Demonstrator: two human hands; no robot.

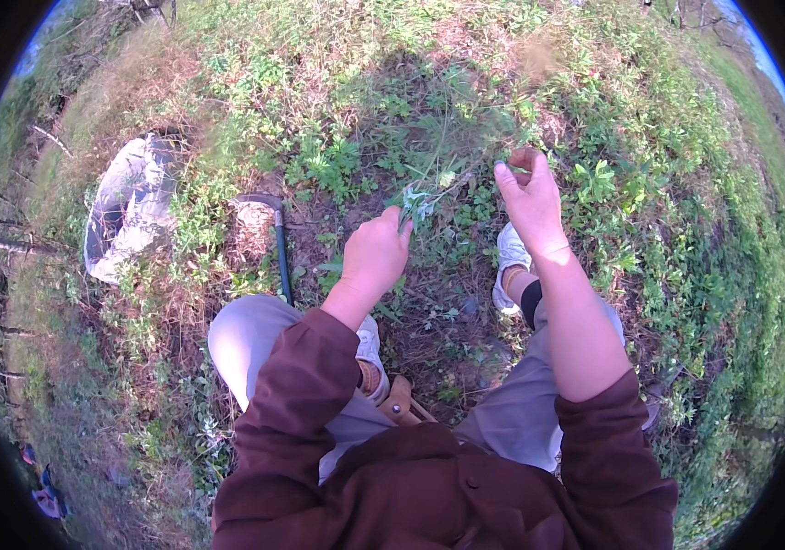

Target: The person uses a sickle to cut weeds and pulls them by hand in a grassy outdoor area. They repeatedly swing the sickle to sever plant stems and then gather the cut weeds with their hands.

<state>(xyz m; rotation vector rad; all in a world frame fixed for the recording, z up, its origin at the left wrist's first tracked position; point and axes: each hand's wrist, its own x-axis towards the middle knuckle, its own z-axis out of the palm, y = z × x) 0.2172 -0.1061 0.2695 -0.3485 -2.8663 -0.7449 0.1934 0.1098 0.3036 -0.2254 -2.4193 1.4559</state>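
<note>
My left hand [376,249] is closed around a small bunch of green leafy sprigs [418,201], whose pale leaves poke out past the thumb. Thin stems run from the bunch towards my right hand [529,192]. That hand is raised to the right, thumb and fingertips close together; whether a stem is pinched between them cannot be told. Low weeds cover the ground beneath both hands. To the left of my left hand lies a sickle [283,254] with a dark handle and a curved blade.
A whitish sack [132,213] lies open among the weeds at the left. My white shoes [513,265] stand on the ground below the hands. Part of a wooden seat or stool [399,402] shows between my legs. Bare branches [7,244] reach in at the far left.
</note>
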